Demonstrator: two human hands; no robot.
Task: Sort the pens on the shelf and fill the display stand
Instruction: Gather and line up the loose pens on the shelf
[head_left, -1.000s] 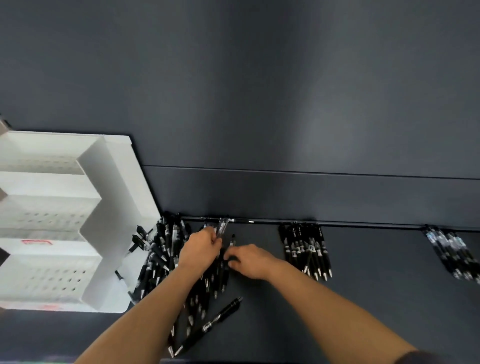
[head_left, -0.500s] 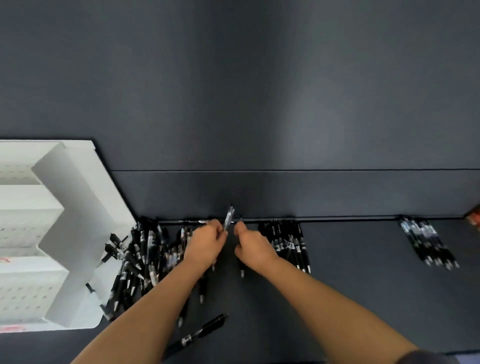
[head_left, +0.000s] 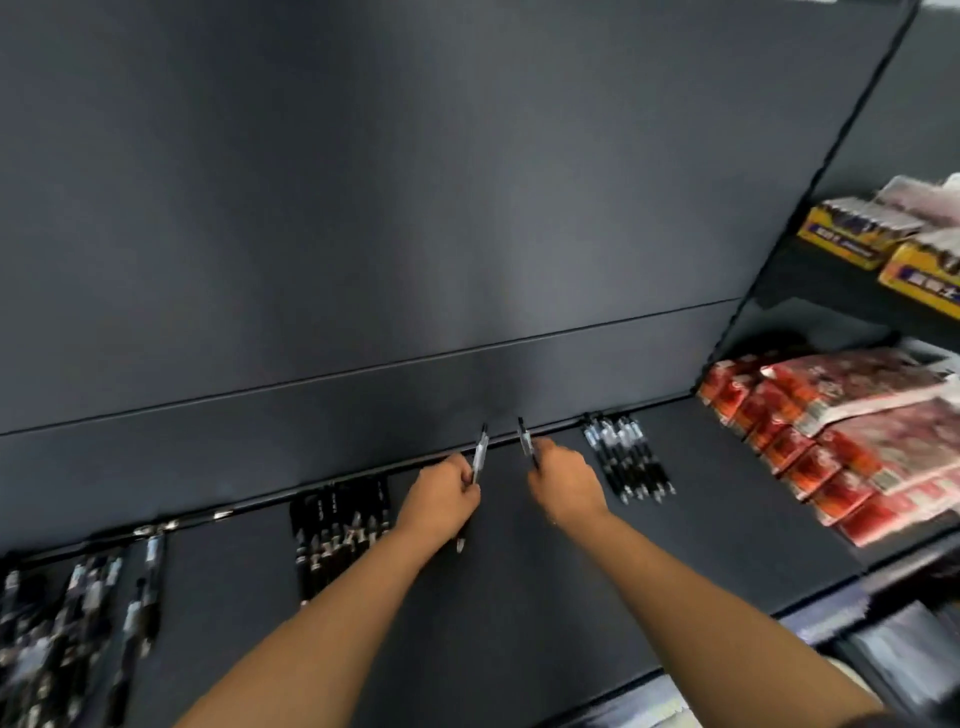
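Observation:
My left hand (head_left: 441, 501) grips a black and clear pen (head_left: 479, 454) that sticks up above the fist and out below it. My right hand (head_left: 563, 483) grips a second black pen (head_left: 524, 438), its end pointing up and back. Both hands hover over the dark shelf (head_left: 519, 597), close to its back wall. A sorted row of black pens (head_left: 340, 525) lies left of my left hand. Another sorted row of pens (head_left: 626, 457) lies right of my right hand. A loose pile of pens (head_left: 67, 623) covers the shelf's far left. The white display stand is out of view.
Red packaged goods (head_left: 841, 441) are stacked at the right end of the shelf. Yellow boxes (head_left: 883, 244) sit on the shelf above them. The shelf's front edge (head_left: 727, 654) runs diagonally at lower right.
The view has swung right, so the white stand has left the frame and the red packages have appeared. Both hands have moved right past the middle row, each carrying a pen.

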